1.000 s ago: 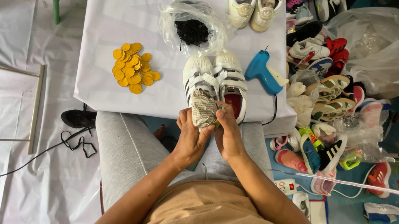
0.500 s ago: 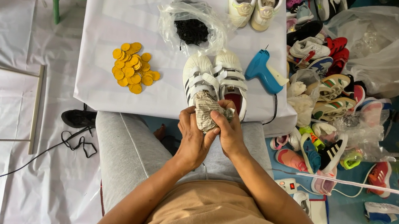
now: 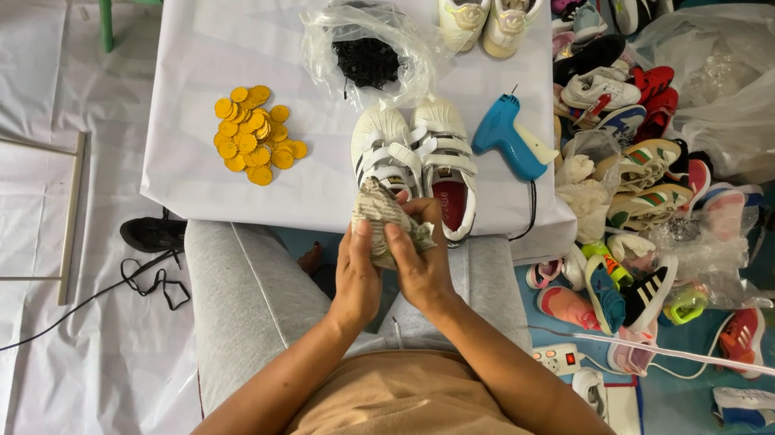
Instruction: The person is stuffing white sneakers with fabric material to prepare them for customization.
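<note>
Table [image 3: 231, 34], covered with a white sheet, seen from above. Toward its left side: a heap of yellow discs [image 3: 254, 134]. At the centre: a clear plastic bag [image 3: 368, 50] holding small black pieces. Just nearer the front edge: a pair of white strap shoes [image 3: 416, 156], side by side, heels at that edge. Beside them, toward the right edge: a blue glue gun [image 3: 511, 140], its cord running over the front right corner. At the far edge: a second pair of white shoes [image 3: 489, 0].
</note>
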